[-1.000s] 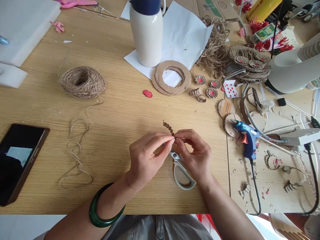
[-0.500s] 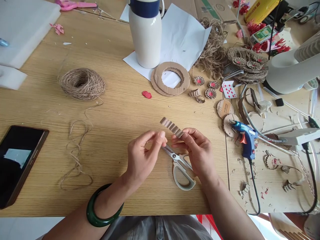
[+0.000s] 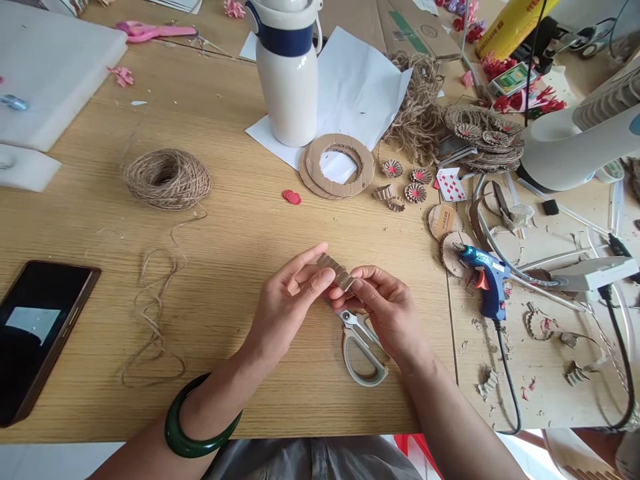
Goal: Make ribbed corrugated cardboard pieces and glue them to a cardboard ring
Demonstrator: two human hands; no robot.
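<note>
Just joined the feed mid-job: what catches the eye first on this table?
At centre, the left hand and right hand pinch a brown corrugated cardboard strip between them, above grey-handled scissors on the wooden table. A blue hot-glue gun sits to the right among cardboard scraps, and a ball of brown jute twine at left.

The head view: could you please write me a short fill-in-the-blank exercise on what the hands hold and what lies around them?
1. The left hand and the right hand together pinch a corrugated strip of ____.
2. Under the right hand, on the table, lie grey-handled ____.
3. The green bangle sits on the ____ wrist.
4. The glue gun is ____ in colour.
Missing words: cardboard; scissors; left; blue.
</note>
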